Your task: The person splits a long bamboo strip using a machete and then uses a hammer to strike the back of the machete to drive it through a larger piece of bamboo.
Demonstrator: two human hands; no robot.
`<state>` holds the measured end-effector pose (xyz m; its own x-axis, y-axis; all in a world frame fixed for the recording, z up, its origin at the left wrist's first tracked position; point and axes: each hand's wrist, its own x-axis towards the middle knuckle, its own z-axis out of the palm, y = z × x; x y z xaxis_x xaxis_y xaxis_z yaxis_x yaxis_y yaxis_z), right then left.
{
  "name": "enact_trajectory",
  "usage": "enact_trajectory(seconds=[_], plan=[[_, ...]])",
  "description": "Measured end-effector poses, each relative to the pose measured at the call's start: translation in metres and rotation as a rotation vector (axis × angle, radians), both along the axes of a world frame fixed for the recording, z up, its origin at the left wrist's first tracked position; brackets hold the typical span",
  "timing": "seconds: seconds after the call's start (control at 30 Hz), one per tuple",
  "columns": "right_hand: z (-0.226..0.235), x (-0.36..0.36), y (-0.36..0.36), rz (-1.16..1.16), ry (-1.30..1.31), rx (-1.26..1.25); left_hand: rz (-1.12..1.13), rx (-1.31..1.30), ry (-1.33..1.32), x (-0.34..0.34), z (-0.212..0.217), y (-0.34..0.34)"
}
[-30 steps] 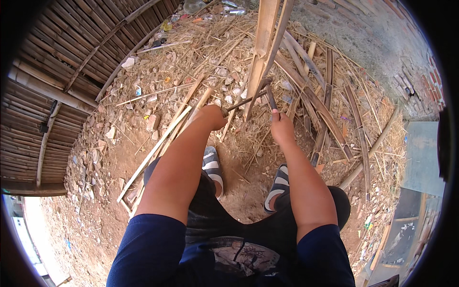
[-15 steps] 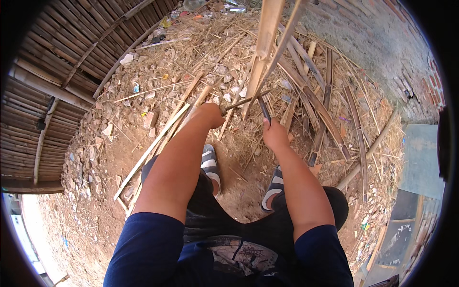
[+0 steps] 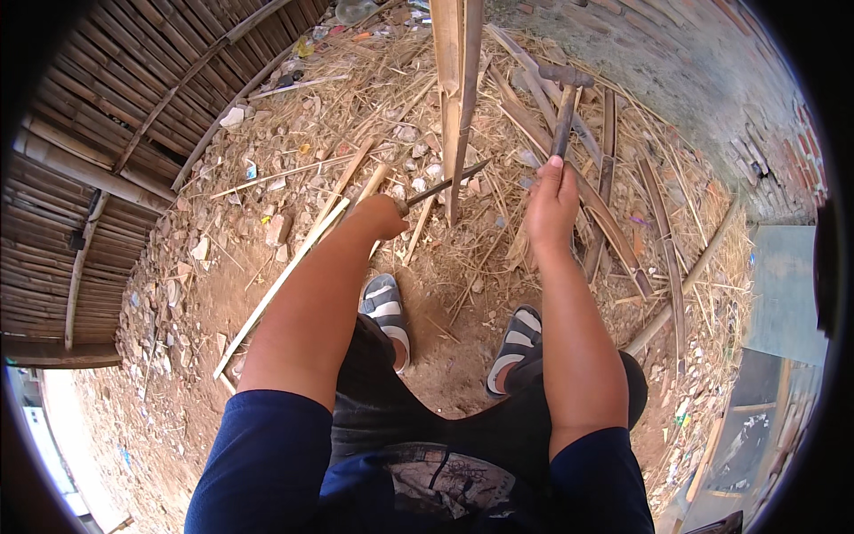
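My left hand point(image 3: 380, 216) is closed round the handle of a long dark knife point(image 3: 429, 192). Its blade slants up to the right and crosses the lower part of an upright split bamboo pole point(image 3: 451, 76), with the tip showing past the right strip. Whether the blade sits in the split or behind that strip, I cannot tell. To the right of the pole, my right hand point(image 3: 551, 209) grips a hammer point(image 3: 565, 120) by its handle, head raised and pointing away from me, apart from both knife and bamboo.
Split bamboo pieces point(image 3: 609, 142) lie to the right by a brick wall point(image 3: 694, 98). More strips point(image 3: 280, 289) lie near my left arm. Stones, straw and litter cover the dirt ground. A bamboo slat wall point(image 3: 124, 107) stands at left; my sandalled feet point(image 3: 385, 307) are below.
My right hand has lifted the hammer up and to the right, off the knife. The bamboo pole has swung left and stands more upright. My left hand with the knife has shifted slightly left.
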<state>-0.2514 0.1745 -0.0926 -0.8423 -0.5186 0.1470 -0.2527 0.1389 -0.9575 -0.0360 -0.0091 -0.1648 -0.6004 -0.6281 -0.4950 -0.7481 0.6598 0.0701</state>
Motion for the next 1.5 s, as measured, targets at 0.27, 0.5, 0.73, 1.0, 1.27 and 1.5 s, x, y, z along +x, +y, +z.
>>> enact_trajectory(seconds=[0.27,0.5,0.73,1.0,1.27,1.5], plan=[[-0.039,0.014,0.02,0.269,0.17,0.664,0.047,0.061,-0.006,-0.011,0.026,0.011],[-0.047,0.025,0.002,0.291,0.102,0.649,0.023,-0.013,0.051,0.012,-0.042,-0.019],[0.011,0.013,0.001,0.009,0.171,0.129,0.084,0.048,0.003,-0.009,0.013,0.008],[-0.074,0.029,0.015,0.294,0.142,0.719,0.184,0.058,-0.002,-0.011,0.007,0.013],[-0.023,0.012,-0.01,0.124,0.096,0.356,0.092,0.051,-0.039,-0.009,-0.024,-0.012],[0.011,0.002,-0.011,0.003,0.174,0.03,0.037,-0.016,0.061,-0.014,-0.008,-0.002]])
